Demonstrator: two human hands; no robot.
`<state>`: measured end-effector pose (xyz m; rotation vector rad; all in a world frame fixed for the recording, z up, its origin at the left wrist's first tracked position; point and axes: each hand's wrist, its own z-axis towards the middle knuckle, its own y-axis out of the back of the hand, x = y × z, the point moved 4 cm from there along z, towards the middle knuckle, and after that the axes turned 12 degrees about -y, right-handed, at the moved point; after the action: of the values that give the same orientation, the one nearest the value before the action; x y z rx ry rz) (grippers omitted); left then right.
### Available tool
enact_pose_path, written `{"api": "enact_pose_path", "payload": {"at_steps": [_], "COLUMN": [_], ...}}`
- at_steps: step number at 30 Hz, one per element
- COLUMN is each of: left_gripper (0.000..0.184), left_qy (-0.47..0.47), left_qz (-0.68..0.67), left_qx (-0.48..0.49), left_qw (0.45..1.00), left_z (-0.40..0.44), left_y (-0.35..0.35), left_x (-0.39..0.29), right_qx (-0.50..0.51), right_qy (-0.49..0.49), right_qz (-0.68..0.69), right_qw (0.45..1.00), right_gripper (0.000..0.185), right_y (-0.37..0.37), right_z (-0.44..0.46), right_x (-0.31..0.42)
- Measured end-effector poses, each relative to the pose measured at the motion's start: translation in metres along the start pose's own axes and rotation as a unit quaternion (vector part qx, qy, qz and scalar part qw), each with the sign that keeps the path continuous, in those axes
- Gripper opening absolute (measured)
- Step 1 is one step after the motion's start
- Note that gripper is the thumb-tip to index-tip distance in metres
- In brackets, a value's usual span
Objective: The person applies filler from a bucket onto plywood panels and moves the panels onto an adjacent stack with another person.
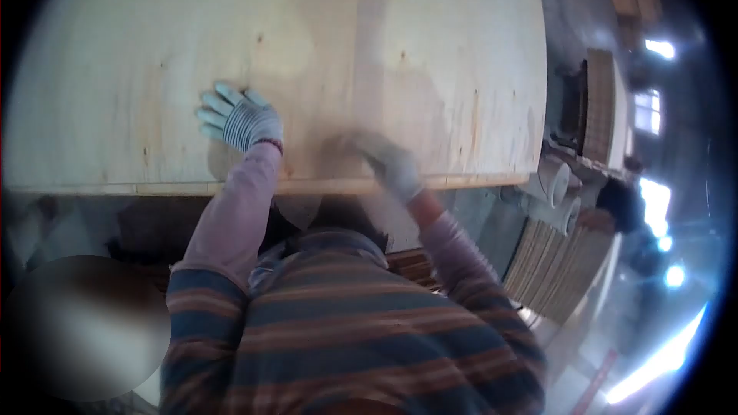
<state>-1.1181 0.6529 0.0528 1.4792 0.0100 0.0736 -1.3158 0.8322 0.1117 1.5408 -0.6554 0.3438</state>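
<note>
A large pale wooden sheet [323, 46], with small knots and streaks in its grain, spreads out before me. My left hand [244, 117], in a white glove with dark stripes, lies on its surface near the front edge with the fingers spread. My right hand [392, 165], also gloved, is over the sheet's front edge and smeared by motion. Its fingers are too blurred to make out, and I cannot tell whether it holds anything.
Right of the sheet stand stacked boards [557, 265], with pale rolled or tubular pieces [555, 180] above them. Another stack [603, 107] is farther back. A blurred round shape [88, 330] fills the lower left.
</note>
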Motion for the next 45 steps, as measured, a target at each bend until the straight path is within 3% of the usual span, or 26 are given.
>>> {"api": "enact_pose_path", "payload": {"at_steps": [3,5,6,7,8,9,11,12,13,14,16,17,19,21,23,25,27,28,29,32,33,35,37,39,43,45], "left_gripper": [0.055,0.053,0.052,0.050,0.049,0.047,0.046,0.046,0.046,0.046,0.046,0.046,0.046,0.047,0.048,0.049,0.051,0.051,0.050,0.050,0.050,0.050,0.051,0.052,0.051,0.050], "left_qy": [-0.012,-0.207,-0.300,-0.347,-0.388,-0.422,-0.273,-0.231,-0.196,-0.183,-0.169,-0.169,-0.174,-0.163,-0.148,-0.147,-0.185,-0.227,-0.266,-0.444,-0.393,-0.292,-0.186,-0.060,-0.022,-0.035], "left_qz": [-0.073,-0.135,-0.162,-0.154,-0.145,-0.133,-0.132,-0.084,-0.033,-0.043,-0.058,-0.045,-0.019,-0.029,-0.038,-0.040,-0.063,-0.087,-0.106,-0.219,-0.172,-0.087,-0.073,-0.008,-0.002,-0.023], "left_qx": [-0.001,0.034,0.040,0.005,-0.025,-0.053,-0.027,-0.077,-0.125,-0.110,-0.069,-0.077,-0.090,-0.058,-0.028,0.003,-0.004,-0.001,0.002,-0.023,-0.031,-0.029,-0.015,-0.073,-0.038,-0.028], "left_qw": [0.997,0.968,0.939,0.925,0.910,0.895,0.952,0.966,0.972,0.976,0.981,0.982,0.980,0.984,0.988,0.988,0.981,0.970,0.958,0.868,0.903,0.952,0.980,0.996,0.999,0.999], "left_z": [-0.002,0.000,0.015,0.031,0.051,0.071,0.112,0.120,0.125,0.130,0.131,0.133,0.132,0.137,0.142,0.144,0.146,0.152,0.158,0.213,0.260,0.338,0.423,0.464,0.497,0.493], "left_y": [0.005,0.015,0.016,0.015,0.003,-0.007,-0.012,-0.027,-0.036,-0.037,-0.030,-0.030,-0.029,-0.019,-0.011,-0.002,-0.006,-0.011,-0.017,-0.039,-0.041,-0.051,-0.083,-0.096,-0.066,-0.073], "left_x": [0.008,0.027,0.033,0.058,0.097,0.139,0.244,0.292,0.325,0.332,0.338,0.338,0.338,0.336,0.335,0.339,0.343,0.347,0.358,0.427,0.465,0.549,0.640,0.703,0.711,0.717], "right_qx": [-0.151,-0.231,-0.256,-0.199,-0.122,-0.121,-0.126,-0.224,-0.209,-0.157,-0.153,-0.119,-0.064,-0.083,-0.156,-0.102,-0.071,-0.013,-0.045,-0.052,-0.049,-0.039,-0.043,-0.047,0.030,0.052], "right_qy": [-0.120,-0.209,-0.207,-0.268,-0.312,-0.297,-0.261,-0.282,-0.296,-0.269,-0.264,-0.164,-0.238,-0.310,-0.311,-0.250,-0.247,-0.285,-0.224,-0.150,-0.125,-0.192,-0.248,-0.135,-0.067,-0.047], "right_qz": [-0.027,-0.027,0.029,0.238,0.434,0.540,0.731,0.722,0.470,0.200,0.073,0.031,0.124,0.127,0.261,0.020,-0.092,-0.079,-0.062,0.027,0.036,0.252,0.458,0.511,0.789,0.786], "right_qw": [0.981,0.950,0.944,0.912,0.836,0.778,0.617,0.591,0.805,0.929,0.949,0.979,0.961,0.939,0.900,0.962,0.962,0.955,0.972,0.987,0.990,0.948,0.853,0.847,0.610,0.615], "right_gripper": [0.030,0.031,0.030,0.030,0.029,0.029,0.029,0.028,0.027,0.024,0.023,0.024,0.025,0.026,0.032,0.041,0.049,0.053,0.058,0.039,0.034,0.028,0.030,0.034,0.038,0.042], "right_y": [-0.055,-0.074,-0.101,-0.100,-0.091,-0.093,-0.098,-0.086,-0.085,-0.086,-0.061,-0.067,-0.085,-0.115,-0.156,-0.224,-0.287,-0.305,-0.318,-0.358,-0.373,-0.348,-0.322,-0.309,-0.291,-0.309], "right_z": [-0.060,-0.065,-0.069,-0.063,-0.055,-0.038,-0.007,0.007,0.020,0.038,0.081,0.095,0.077,0.041,0.032,0.041,0.056,0.074,0.088,0.116,0.130,0.169,0.227,0.310,0.543,0.656], "right_x": [0.050,0.090,0.070,0.072,0.074,0.076,0.080,0.100,0.070,0.040,0.047,0.047,0.075,0.098,0.172,0.231,0.306,0.353,0.401,0.459,0.459,0.487,0.515,0.520,0.550,0.512]}}
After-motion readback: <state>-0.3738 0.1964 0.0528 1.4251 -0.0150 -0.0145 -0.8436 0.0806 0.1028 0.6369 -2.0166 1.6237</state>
